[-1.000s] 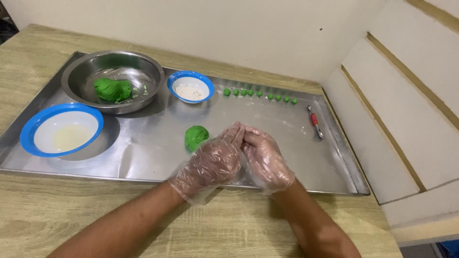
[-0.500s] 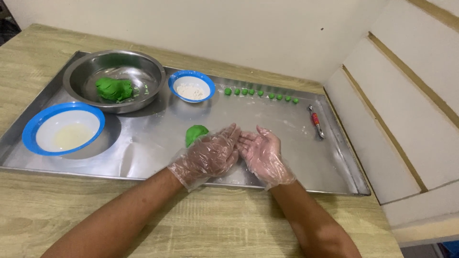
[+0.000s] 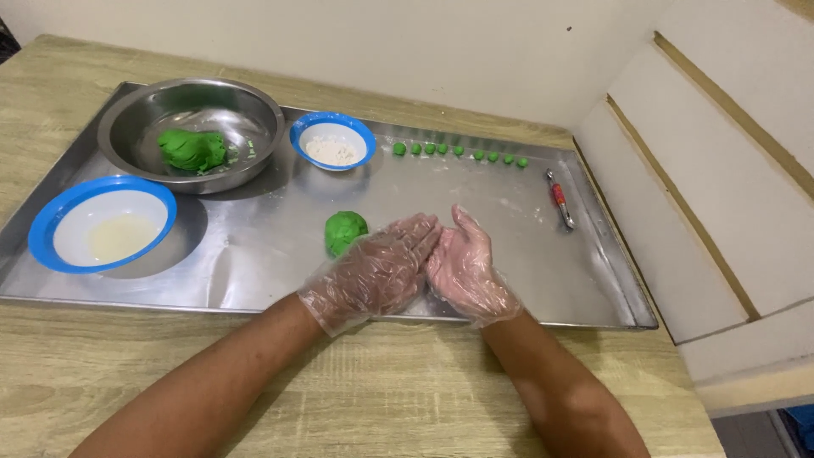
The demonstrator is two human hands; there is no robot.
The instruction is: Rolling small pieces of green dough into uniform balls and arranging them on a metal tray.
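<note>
The gloved left hand (image 3: 373,276) and right hand (image 3: 465,267) meet palm against palm, with the green dough lump (image 3: 345,231) just beyond the left fingertips, nearer that hand.

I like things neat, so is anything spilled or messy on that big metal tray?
Only a little. White powder is dusted on the tray near the red-handled tool, and green crumbs lie beside the dough in the metal bowl. The small green balls sit in a tidy row.

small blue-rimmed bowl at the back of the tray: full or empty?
Partly filled. The small blue-rimmed bowl holds a shallow layer of white powder across its bottom, with bare white wall showing above it.
</note>
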